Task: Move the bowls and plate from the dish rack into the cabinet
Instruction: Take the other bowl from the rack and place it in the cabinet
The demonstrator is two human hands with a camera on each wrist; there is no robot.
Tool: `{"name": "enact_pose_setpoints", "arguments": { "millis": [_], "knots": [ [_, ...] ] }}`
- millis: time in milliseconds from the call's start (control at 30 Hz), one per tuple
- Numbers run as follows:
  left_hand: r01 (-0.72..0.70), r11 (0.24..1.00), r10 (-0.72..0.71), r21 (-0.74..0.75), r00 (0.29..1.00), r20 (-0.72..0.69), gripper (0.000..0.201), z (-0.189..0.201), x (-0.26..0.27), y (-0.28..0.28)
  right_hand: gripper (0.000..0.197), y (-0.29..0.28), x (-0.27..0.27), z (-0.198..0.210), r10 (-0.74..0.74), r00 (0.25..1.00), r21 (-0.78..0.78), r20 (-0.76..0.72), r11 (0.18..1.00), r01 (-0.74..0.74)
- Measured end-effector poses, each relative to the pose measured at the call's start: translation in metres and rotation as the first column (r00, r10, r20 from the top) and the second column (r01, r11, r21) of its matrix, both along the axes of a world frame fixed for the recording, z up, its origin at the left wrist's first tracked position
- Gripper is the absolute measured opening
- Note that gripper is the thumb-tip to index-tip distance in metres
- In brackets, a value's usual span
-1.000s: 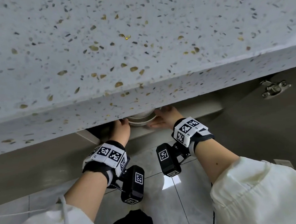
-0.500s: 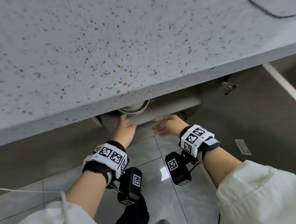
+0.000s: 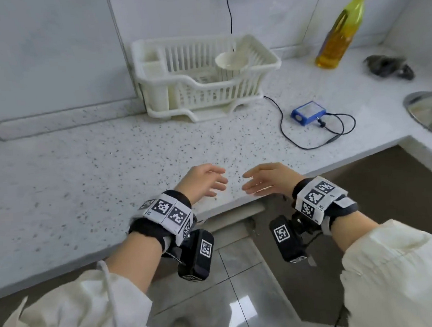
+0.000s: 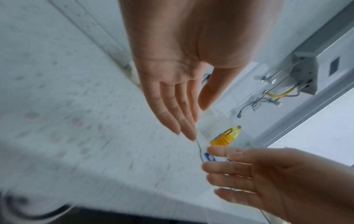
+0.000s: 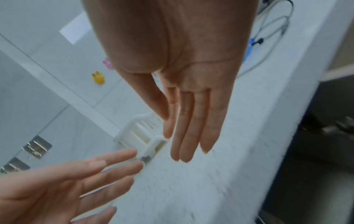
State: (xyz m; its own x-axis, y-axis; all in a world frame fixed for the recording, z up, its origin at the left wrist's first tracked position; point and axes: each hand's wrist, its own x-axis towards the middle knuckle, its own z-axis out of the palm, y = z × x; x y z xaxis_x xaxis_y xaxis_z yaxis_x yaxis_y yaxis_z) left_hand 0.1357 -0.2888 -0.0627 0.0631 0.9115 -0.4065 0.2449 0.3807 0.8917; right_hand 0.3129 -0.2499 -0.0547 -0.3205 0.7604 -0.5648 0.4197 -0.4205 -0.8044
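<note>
Hovering palms-inward over the front edge of the speckled table (image 3: 108,157), the left hand (image 3: 203,180) and right hand (image 3: 269,179) hold nothing, fingers straight and relaxed. One pale bowl (image 3: 231,60) leans inside the white dish rack (image 3: 204,75) against the tiled wall, well apart from both hands. Motion blur smears the wrist views. An oil bottle (image 3: 340,29), a blue device (image 3: 308,112) with its cable, and a sink (image 3: 429,112) cut off at the frame's right share the surface

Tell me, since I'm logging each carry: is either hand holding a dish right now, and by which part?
Nothing is held. The left hand and right hand are both open and empty above the counter.
</note>
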Motion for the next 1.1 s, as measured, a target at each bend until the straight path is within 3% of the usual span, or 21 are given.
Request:
{"name": "enact_pose_setpoints", "arguments": {
  "millis": [267,533,700,933,1100],
  "knots": [
    [-0.16,0.949,0.164,0.272,0.986,0.008,0.032,0.054,-0.041,0.076,0.024,0.077,-0.024,0.059,-0.151,0.983,0.177,-0.104,0.97,0.168],
    [-0.166,0.937,0.189,0.309,0.981,-0.048,0.031,0.066,-0.042,0.167,0.034,0.179,-0.033,0.071,-0.327,0.943,0.409,-0.06,0.853,0.322],
    [-0.199,0.941,0.223,0.273,0.973,-0.06,0.042,0.069,-0.031,0.244,0.041,0.258,-0.034,0.069,-0.345,0.937,0.513,0.052,0.814,0.271],
    [-0.295,0.951,0.3,0.097,0.953,-0.048,0.053,0.057,-0.009,0.343,0.047,0.36,-0.044,0.048,-0.211,0.911,0.398,0.354,0.916,0.057],
    [-0.298,0.954,0.293,-0.013,0.944,-0.149,0.055,0.037,0.002,0.384,0.042,0.393,-0.051,0.032,-0.075,0.908,0.192,0.412,0.981,-0.006]
  ]
}}
